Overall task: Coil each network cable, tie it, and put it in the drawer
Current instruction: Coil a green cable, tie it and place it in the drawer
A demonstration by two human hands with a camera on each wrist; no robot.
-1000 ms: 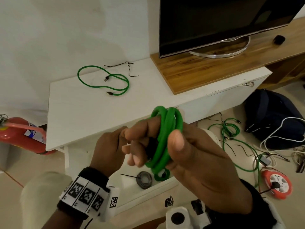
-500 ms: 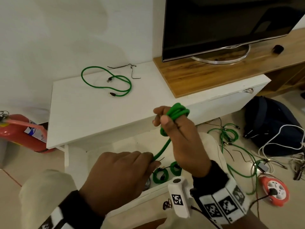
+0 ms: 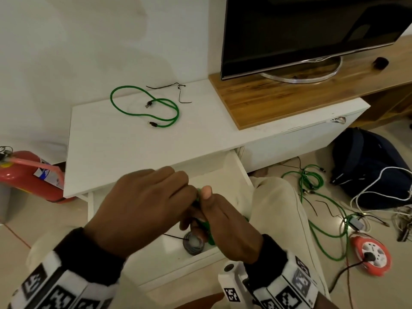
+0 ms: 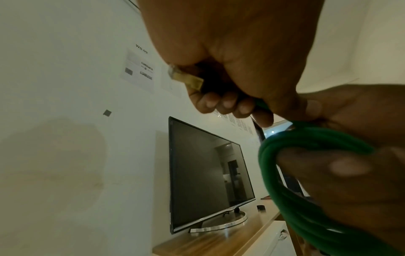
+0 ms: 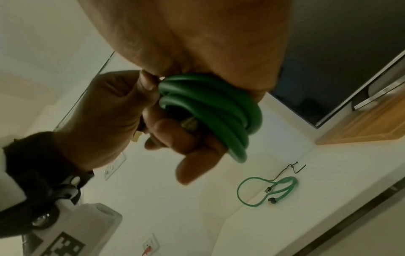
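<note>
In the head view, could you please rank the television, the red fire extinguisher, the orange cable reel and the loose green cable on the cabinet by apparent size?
1. television, cropped by the frame
2. loose green cable
3. red fire extinguisher, partly hidden, so close to 2
4. orange cable reel

The coiled cable (image 5: 210, 105) is sheathed in smooth green plastic w/ a dull sheen; a clear-yellowish plastic plug (image 4: 186, 78) is seen at its end. The counter (image 3: 124, 157) is finished in matt white laminate. Right of it, a wood-grain top (image 3: 278, 101), satin, is seen, w/ a glossy black TV screen (image 3: 312, 30) on a polished metal stand (image 3: 301, 75). Below the counter, a roll of grey tape (image 3: 193, 243), slightly shiny, is seen in the white drawer (image 3: 223, 172). Black knit cloth cuffs (image 3: 89, 248) are worn.
</note>
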